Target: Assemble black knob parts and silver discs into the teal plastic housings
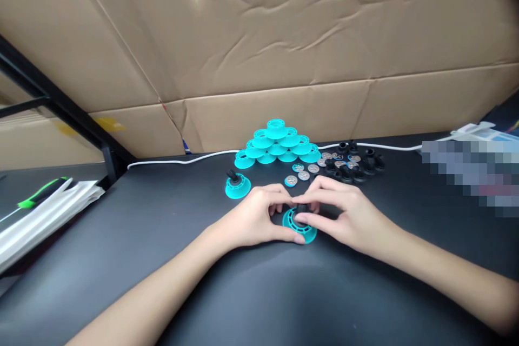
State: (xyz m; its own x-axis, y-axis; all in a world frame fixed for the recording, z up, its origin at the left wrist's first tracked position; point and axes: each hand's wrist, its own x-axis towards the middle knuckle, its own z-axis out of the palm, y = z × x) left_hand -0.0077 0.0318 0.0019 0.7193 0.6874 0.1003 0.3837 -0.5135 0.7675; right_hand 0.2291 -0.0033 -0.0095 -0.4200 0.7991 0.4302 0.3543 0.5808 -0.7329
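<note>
A turquoise flared plastic ring (310, 235) stands on the black table in front of me. My left hand (259, 216) is closed around its left side, with the thumb along the near rim. My right hand (343, 213) pinches a small black knob-like part (301, 208) at the centre of that ring; the fingers partly hide it. Just beyond my left hand stands another turquoise ring (238, 188) with a black part (232, 175) sticking up, tilted, from its middle. Round silver discs (304, 175), some with blue edges, lie behind my right hand.
At the back, turquoise rings (276, 131) are stacked in a pyramid. Several black parts (358, 174) lie in a heap to its right. A white cable (182, 161) runs along the cardboard wall (259, 54). White packets (48, 221) and a green-black tool (40, 193) are at left.
</note>
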